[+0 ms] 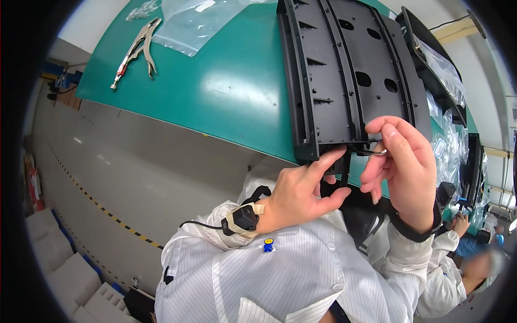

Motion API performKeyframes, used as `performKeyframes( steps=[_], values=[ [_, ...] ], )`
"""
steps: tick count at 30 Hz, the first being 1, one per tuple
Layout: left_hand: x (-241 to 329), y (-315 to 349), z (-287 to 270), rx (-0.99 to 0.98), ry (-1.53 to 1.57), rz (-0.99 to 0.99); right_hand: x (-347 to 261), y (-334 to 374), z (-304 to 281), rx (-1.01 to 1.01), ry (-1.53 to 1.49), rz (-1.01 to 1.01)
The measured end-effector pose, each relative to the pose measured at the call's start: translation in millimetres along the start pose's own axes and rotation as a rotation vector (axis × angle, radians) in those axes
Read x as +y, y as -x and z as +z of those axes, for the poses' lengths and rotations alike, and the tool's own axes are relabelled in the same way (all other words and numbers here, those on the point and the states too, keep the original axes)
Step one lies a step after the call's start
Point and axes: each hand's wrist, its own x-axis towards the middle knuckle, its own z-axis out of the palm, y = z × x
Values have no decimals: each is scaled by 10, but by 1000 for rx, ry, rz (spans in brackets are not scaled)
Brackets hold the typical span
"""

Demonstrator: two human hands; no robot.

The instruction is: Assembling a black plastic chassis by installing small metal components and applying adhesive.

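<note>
A large black plastic housing, ribbed and with oval holes, lies on the green table with its near end at the edge. My left hand is at that end, its index finger and thumb around a narrow black bracket under the rim. Some of its fingers are hidden behind the bracket. To the right, my right hand is closed, fingertips pinching a thin dark rod with a shiny bent tip. The rod reaches toward the bracket; its far end is hidden at the housing's rim.
Locking pliers and a clear plastic bag lie at the far left of the green table. On the right are another black housing and bagged parts. A co-worker sits at the lower right.
</note>
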Motion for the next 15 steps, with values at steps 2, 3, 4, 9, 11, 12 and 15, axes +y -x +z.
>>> performKeyframes(
  steps=[2, 3, 4, 9, 11, 12, 15],
  values=[
    [-6, -21, 41, 44, 6, 19, 48, 16, 22, 19, -133, 4],
    [-14, -32, 54, 90, 10, 38, 78, 20, 22, 21, -136, 2],
    [-15, -35, 51, 86, 9, 40, 109, 24, 23, 24, -96, -43],
    [14, -7, -27, -24, 2, -15, 202, 45, -16, 194, 481, -367],
    [6, -1, -23, -28, 8, -20, 222, 18, -54, 233, 751, -571],
    [-1, 0, -17, -26, 17, -25, 234, 6, -70, 265, 1028, -775],
    [-8, 2, -7, -13, 10, -7, 253, 47, -7, 386, 1245, -899]
  ],
)
